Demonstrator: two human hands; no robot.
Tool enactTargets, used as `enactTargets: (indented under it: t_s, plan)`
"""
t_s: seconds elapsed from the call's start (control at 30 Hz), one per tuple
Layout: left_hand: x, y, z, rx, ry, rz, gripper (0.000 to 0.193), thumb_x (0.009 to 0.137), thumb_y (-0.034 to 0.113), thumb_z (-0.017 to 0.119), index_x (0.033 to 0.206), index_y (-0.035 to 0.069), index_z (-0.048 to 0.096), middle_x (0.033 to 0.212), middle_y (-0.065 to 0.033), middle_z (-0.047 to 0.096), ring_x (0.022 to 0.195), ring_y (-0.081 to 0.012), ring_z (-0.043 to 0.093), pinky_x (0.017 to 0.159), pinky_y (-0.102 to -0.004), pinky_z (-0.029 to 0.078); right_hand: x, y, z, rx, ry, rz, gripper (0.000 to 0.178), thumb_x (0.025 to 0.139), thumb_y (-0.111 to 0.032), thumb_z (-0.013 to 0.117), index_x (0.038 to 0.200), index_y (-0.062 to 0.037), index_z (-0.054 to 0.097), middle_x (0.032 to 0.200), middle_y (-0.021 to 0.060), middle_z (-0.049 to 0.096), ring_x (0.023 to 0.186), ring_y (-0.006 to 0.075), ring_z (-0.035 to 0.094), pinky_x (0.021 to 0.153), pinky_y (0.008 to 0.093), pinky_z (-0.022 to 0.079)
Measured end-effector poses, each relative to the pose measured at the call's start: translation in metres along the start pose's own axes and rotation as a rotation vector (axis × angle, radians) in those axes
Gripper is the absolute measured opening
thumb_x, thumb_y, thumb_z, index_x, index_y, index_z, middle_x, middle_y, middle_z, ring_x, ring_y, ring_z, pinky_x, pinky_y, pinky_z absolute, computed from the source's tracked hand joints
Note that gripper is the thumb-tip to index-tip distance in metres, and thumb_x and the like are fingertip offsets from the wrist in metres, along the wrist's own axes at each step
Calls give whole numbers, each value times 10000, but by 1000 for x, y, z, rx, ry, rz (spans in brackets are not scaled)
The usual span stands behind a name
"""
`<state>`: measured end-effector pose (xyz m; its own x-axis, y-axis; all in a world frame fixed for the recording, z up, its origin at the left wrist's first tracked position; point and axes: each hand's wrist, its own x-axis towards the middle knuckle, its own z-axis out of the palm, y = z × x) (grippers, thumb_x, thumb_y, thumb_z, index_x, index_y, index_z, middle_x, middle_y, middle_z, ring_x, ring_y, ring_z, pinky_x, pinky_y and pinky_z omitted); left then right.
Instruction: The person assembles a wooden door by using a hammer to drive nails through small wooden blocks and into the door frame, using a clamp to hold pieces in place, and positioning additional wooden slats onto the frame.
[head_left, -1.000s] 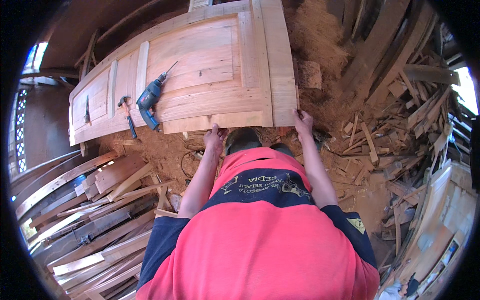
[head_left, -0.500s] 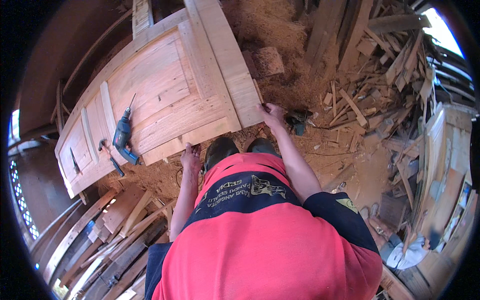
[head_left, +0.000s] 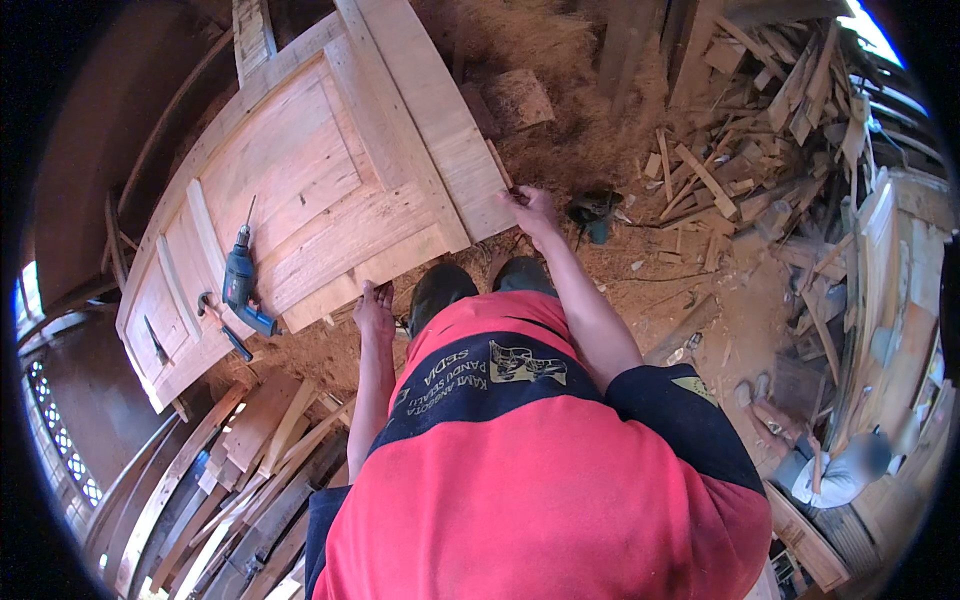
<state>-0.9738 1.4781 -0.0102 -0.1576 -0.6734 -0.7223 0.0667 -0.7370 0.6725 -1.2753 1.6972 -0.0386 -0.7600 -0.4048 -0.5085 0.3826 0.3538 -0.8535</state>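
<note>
A panelled wooden door point(head_left: 300, 160) lies flat in front of me, with a plain wooden board point(head_left: 425, 105) along its right side. My left hand point(head_left: 374, 308) is closed on the door's near edge, its fingertips curled at the rim. At the right end, my right hand point(head_left: 532, 212) grips the near corner of the board; part of its fingers is hidden by the edge. On the door lie a blue power drill point(head_left: 240, 280) with a long bit, a hammer point(head_left: 222, 325) and a slim dark pointed tool point(head_left: 156, 340).
Scrap wood point(head_left: 700, 180) is heaped at the far right. Stacked planks point(head_left: 230, 480) fill the near left. A dark green tool point(head_left: 597, 215) sits on the sawdust-covered floor beside my right hand. Another person point(head_left: 835, 470) is low down at the right, near leaning panels point(head_left: 900, 300).
The view has turned slightly, so the scene sits a little to the left. Both hands stay at the same places on the door and board. The tools still lie on the door.
</note>
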Motion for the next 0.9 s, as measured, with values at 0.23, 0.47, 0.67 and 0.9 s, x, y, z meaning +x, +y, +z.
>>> enactTargets:
  t_s: [0.23,0.47,0.67,0.9]
  plan:
    - [0,2,-1,43,-72,29,294,1002,208,581,1164,-34,536,1108,-144,649,1029,-270,655,937,-391,564,-17,-35,-5,160,-39,6,371,852,-315,774,1042,-1,719,865,8,716,737,63,604,665,261,498]
    - [-4,-2,19,33,-114,9,328,1031,249,520,1171,-46,493,1143,-182,616,1072,-308,636,964,-401,555,17,24,-13,-107,123,-52,681,775,-515,788,1144,48,681,1002,157,727,915,202,677,792,356,530]
    - [-4,1,2,47,-77,2,349,1035,242,510,1207,-60,484,1169,-197,615,1093,-318,635,966,-405,556,11,15,-2,-32,50,-75,658,750,-509,801,1079,52,696,976,152,733,887,200,683,780,358,529]
    - [-7,4,1,40,-48,35,322,1027,220,525,1199,-51,502,1129,-180,642,1039,-298,663,929,-396,572,-3,-7,-1,92,-13,-28,455,796,-397,801,1028,-11,733,840,57,728,718,109,620,653,320,508]
